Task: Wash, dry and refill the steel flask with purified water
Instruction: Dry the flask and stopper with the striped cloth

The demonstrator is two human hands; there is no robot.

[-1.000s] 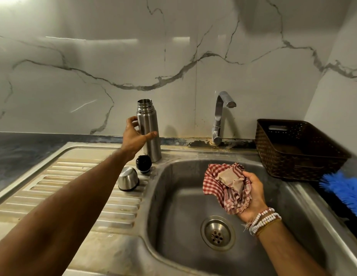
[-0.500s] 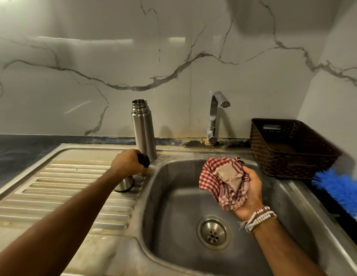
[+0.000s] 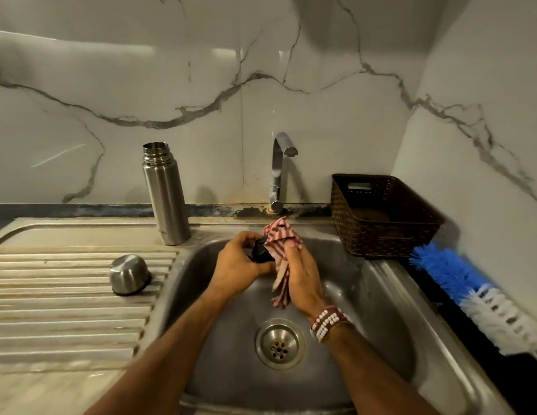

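Risk: the black stopper may be dropped into the sink if gripped loosely, it is judged.
Left hand: fingers are curled round the stopper.
Right hand: the checked cloth is clutched against it.
Steel flask: stood upright, uncapped, on the sink's back rim, apart from both.
Textures: smooth cylindrical steel; soft crumpled weave.

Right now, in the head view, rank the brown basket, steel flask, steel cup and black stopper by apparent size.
1. brown basket
2. steel flask
3. steel cup
4. black stopper, partly hidden
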